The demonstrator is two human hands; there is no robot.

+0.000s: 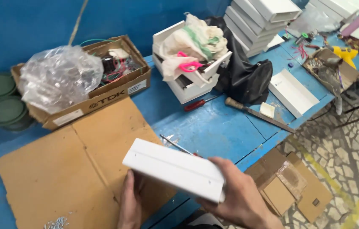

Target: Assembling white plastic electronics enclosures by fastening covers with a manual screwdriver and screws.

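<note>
I hold a long white metal housing [171, 168] with both hands above the front edge of a blue workbench [213, 127]. My left hand [129, 205] grips its near-left underside, and my right hand [239, 196] wraps its right end, thumb on top. Under it lies a flattened cardboard sheet [69, 169]. A thin screwdriver [179, 146] lies on the bench just behind the housing, partly hidden by it.
A cardboard box [115, 91] with wires and a clear plastic bag [60, 76] sits at the back left. Stacked white housings [192, 80] hold cloth and pink scissors. A red-handled screwdriver [198, 104], a black bag [247, 78], a file [258, 114] and a white tray [292, 92] lie right.
</note>
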